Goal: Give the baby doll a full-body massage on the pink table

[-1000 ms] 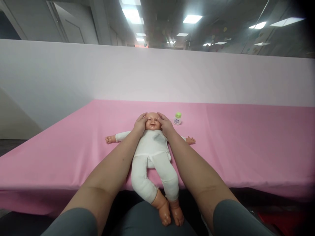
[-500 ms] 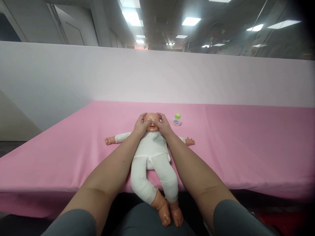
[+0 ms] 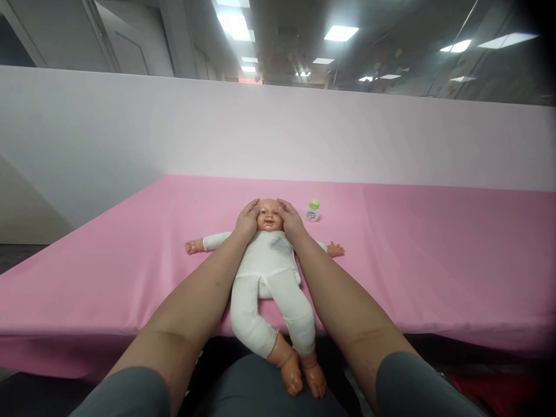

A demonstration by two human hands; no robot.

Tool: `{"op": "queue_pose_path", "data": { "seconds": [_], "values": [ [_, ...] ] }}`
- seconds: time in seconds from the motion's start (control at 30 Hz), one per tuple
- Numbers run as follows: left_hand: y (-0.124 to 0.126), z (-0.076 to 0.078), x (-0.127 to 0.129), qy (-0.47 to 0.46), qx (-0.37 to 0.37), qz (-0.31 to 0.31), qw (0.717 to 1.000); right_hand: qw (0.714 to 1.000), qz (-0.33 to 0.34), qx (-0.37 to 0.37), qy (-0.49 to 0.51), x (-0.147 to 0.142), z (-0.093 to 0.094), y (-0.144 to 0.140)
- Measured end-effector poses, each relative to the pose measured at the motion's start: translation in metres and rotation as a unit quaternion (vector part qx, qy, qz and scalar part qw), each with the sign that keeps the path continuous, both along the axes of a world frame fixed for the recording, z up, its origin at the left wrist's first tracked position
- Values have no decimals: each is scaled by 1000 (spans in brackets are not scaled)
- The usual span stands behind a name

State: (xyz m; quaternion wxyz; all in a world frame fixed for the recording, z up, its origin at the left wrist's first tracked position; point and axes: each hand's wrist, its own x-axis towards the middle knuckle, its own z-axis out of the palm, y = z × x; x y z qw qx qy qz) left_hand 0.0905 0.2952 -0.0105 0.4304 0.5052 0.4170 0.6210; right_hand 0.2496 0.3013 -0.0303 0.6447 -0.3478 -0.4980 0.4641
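Observation:
A baby doll (image 3: pixel 267 255) in a white cloth suit lies on its back, face up, arms spread to both sides. Its bare feet hang past the table's front edge, over my lap. My left hand (image 3: pixel 248 220) cups one side of the doll's head, fingers bent round toward the temple. On the other side my right hand (image 3: pixel 290 219) holds the head in the same way, thumb side beside the eye. The doll's eyes and mouth show between my hands; its ears are hidden under them.
A small bottle (image 3: pixel 313 211) with a green cap stands on the table, right of the doll's head. Pink cloth (image 3: pixel 412 260) covers the table. A white partition (image 3: pixel 278 133) rises behind it. Something red (image 3: pixel 495 389) lies low at the right.
My thumbs have slid outward from the middle of the doll's face to the sides of its head, uncovering the eyes and nose. The doll and the bottle stay in place.

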Motion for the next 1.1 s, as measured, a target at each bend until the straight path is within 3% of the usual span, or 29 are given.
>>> {"op": "queue_pose_path", "data": {
  "seconds": [0.27, 0.57, 0.83, 1.1],
  "values": [
    [-2, 1, -1, -31, -23, -18, 999, 998, 42, -36, 29, 3, 1, -4],
    [-13, 2, -7, 123, 40, -4, 992, 997, -12, 24, -68, -2, 15, -25],
    [-13, 3, -5, 159, 53, 31, 985, 991, -56, 30, -116, -2, 12, -18],
    [0, -3, -3, 59, 13, 16, 998, 999, -8, -5, -34, -1, 2, -4]
  ]
}}
